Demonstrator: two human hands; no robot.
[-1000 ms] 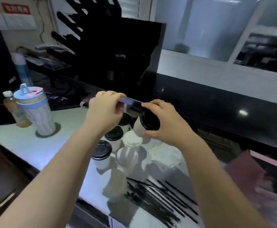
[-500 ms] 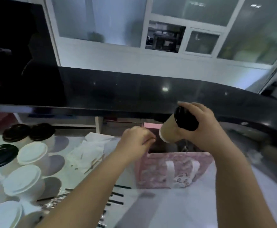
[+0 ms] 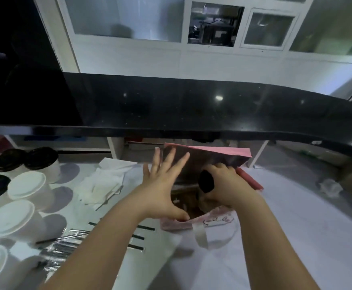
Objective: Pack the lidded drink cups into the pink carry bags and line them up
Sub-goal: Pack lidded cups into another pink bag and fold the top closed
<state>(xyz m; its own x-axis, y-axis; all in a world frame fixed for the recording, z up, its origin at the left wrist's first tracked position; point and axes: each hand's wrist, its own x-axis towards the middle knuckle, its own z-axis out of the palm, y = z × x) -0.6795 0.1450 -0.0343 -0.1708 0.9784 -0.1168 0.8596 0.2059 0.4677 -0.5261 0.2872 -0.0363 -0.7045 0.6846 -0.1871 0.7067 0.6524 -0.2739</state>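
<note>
A cup goes into the mouth of the pink carry bag [image 3: 208, 152]

The right hand [image 3: 227, 185] curls round the black-lidded cup [image 3: 206, 182], tilted with its lid toward the camera, and holds it just inside the bag's open top, seemingly so that it can drop in base first; the left hand [image 3: 162, 191] holds nothing, its fingers straight and spread against the bag's left side with the thumb at the near rim, apparently to spread the mouth and steady the soft walls; the bag's white handle [image 3: 200, 235] flops forward over its near face, out of the way; left of the bag lie napkins [image 3: 106, 181] and wrapped straws [image 3: 137, 237], and farther left stand the waiting cups [image 3: 26, 185], some with white lids and some with black, so most of the packing seems undone.
</note>
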